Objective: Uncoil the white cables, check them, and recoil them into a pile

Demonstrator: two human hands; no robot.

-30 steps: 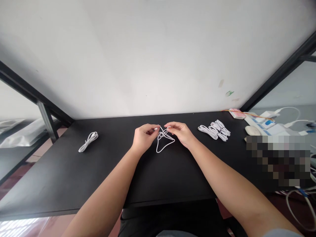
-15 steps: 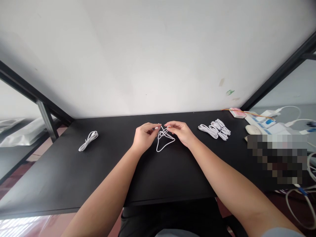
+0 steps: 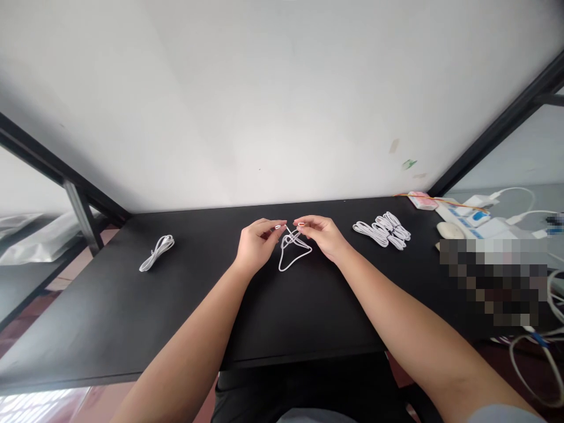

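Pinching small plugs (image 3: 301, 224), left hand (image 3: 257, 244) and right hand (image 3: 324, 235) are holding a thin white cable (image 3: 291, 237) | strands are crossing, looping triangularly over the satin-black tabletop (image 3: 308, 311) between them | white cable coils (image 3: 388, 231) are lying right | pinch is staying practically unchanged

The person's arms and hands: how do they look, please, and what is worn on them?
The left hand and right hand are bare: no gloves, no watch visible. The forearms are uncovered. A pale grey-blue sleeve shows on the right arm; none shows on the left.
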